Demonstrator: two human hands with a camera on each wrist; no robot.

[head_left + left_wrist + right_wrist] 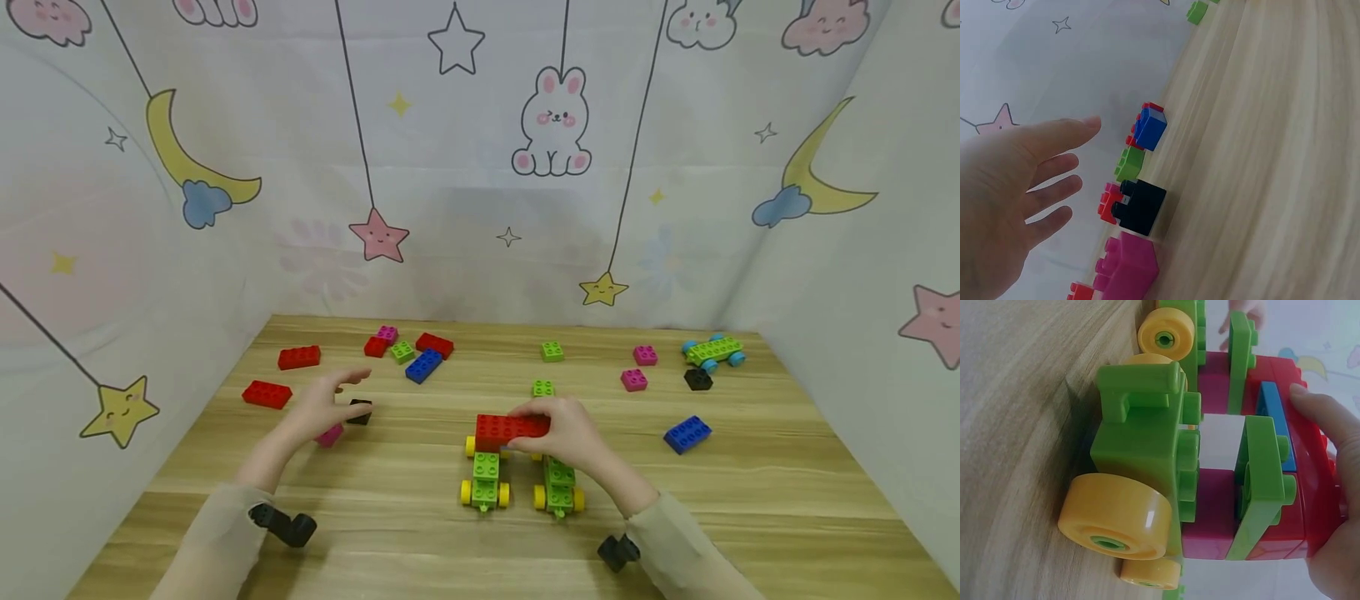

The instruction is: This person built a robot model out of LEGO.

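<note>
My right hand holds a long red brick between thumb and fingers. The brick spans the top of two green wheeled bases standing side by side, with yellow wheels. Beneath it the right wrist view shows magenta bricks, upright green pieces, more red and a blue brick. My left hand hovers at the left, holding nothing, its fingers extended and apart. Near its thumb lie a black brick and a magenta brick.
Two red bricks lie at far left. Behind are a blue brick and a red one. On the right are magenta bricks, a black piece, a blue brick and a green blue-wheeled base.
</note>
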